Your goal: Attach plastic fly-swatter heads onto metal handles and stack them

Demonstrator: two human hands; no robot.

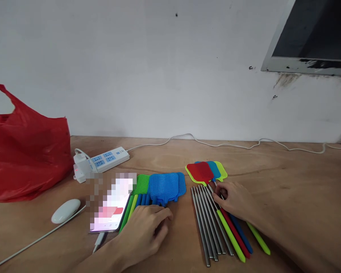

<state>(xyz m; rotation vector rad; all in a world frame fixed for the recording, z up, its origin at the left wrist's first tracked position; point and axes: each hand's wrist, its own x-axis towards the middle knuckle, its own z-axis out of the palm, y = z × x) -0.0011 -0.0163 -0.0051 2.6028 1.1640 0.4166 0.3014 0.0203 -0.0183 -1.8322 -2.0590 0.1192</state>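
My right hand (234,199) is closed in a pinch at the thin metal rod of a fly swatter, just below its mesh head. Several fly swatters fan out there, with a red head (199,172) on top and blue and yellow-green ones partly beneath. Their red, blue and yellow-green handles (231,235) point towards me. Left of them lie several bare metal rods (206,223) side by side. My left hand (149,229) rests loosely curled, with a gap between thumb and forefinger. It partly covers blue swatter heads (164,185), a green head (141,184) and coloured handles.
A lit phone (113,204), partly blurred out, lies left of the green head with a cable plugged in. Farther left are a white mouse-shaped object (66,211), a power strip (109,159) and a red plastic bag (28,151). A white cord (227,145) runs along the wall.
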